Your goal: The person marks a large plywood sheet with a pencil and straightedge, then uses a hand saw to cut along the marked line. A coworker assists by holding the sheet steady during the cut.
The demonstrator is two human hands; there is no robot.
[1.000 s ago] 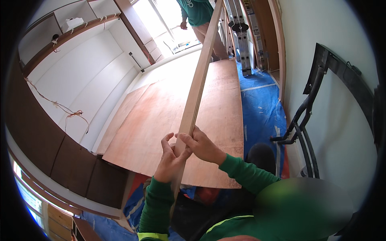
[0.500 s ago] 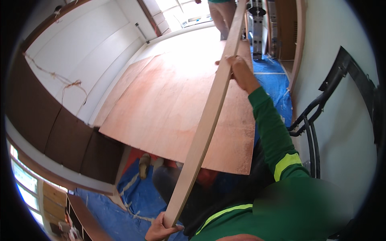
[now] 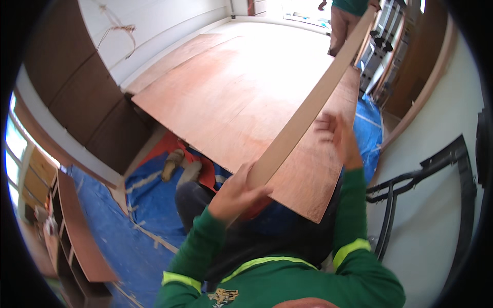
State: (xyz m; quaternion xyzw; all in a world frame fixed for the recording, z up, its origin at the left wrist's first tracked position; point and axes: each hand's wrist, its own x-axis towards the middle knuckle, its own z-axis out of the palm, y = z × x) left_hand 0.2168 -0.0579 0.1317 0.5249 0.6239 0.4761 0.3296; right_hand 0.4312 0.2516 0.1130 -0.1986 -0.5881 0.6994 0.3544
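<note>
A long, narrow wooden board [image 3: 313,105] slants from my lap up to the far right, above a large reddish plywood sheet [image 3: 215,97]. My left hand [image 3: 236,192] is wrapped round the near end of the board, thumb over one edge. Off the board, to its right, my right hand [image 3: 336,133] hovers over the plywood with fingers apart, smeared by motion and holding nothing. Another person [image 3: 346,23] stands at the far end, with a hand at the board's tip.
Blue tarpaulin [image 3: 128,231] covers the floor at left and right of the plywood. A black metal frame [image 3: 457,174] leans by the right wall. Dark brown panels [image 3: 77,92] line the left side. A folded ladder [image 3: 377,56] stands at the back right.
My right hand has let go of the board. My left hand has moved up and forward with its near end, and the far end has swung right. The view has shifted too.
</note>
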